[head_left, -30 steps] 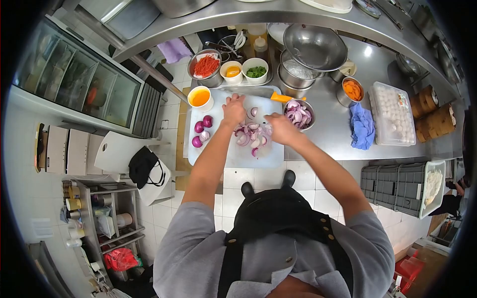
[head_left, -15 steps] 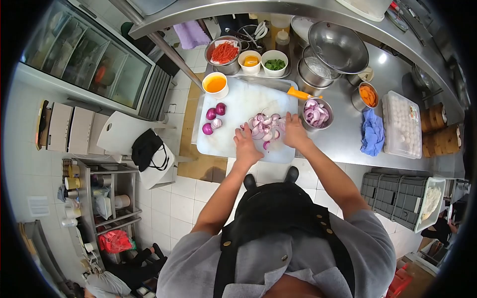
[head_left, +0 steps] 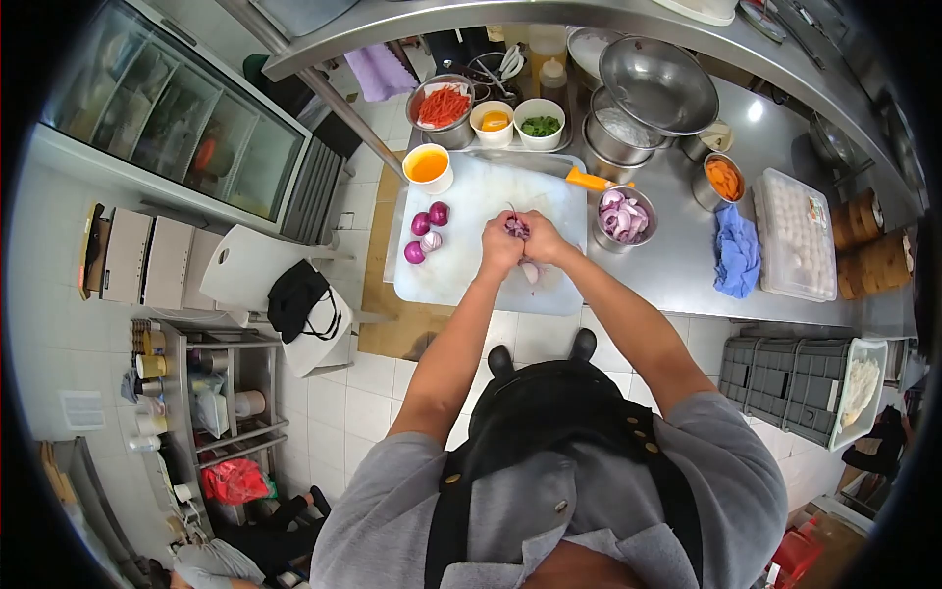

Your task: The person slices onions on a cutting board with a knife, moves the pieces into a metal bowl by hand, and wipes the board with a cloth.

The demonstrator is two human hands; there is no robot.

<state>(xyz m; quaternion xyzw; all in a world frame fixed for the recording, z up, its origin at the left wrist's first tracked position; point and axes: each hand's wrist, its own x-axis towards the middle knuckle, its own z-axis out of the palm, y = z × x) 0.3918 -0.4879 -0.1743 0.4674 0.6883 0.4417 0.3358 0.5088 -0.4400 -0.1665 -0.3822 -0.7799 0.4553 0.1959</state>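
Over the white cutting board [head_left: 442,270], my left hand [head_left: 501,243] and my right hand [head_left: 543,236] are cupped together around a heap of sliced red onion [head_left: 516,228]. Both hands are closed on it, and much of the heap is hidden by the fingers. A few loose onion pieces [head_left: 531,271] lie on the board just below. To the left sit several small whole red onions [head_left: 421,223], one of them paler. Right of the board stands a metal bowl [head_left: 643,239] of cut red onion. An orange-handled knife [head_left: 587,179] rests near the board's upper right corner.
Behind the board are a bowl of shredded carrot [head_left: 444,106], a cup of orange liquid [head_left: 427,167] and a cup of chopped greens [head_left: 541,126]. Stacked steel bowls [head_left: 657,88], sliced carrot [head_left: 723,180], a blue cloth [head_left: 736,250] and an egg box [head_left: 793,236] stand right. A steel shelf [head_left: 471,15] hangs above.
My hands have come together from either side of the spread onion slices. The slices are now gathered between them, with only a few pieces left on the board.
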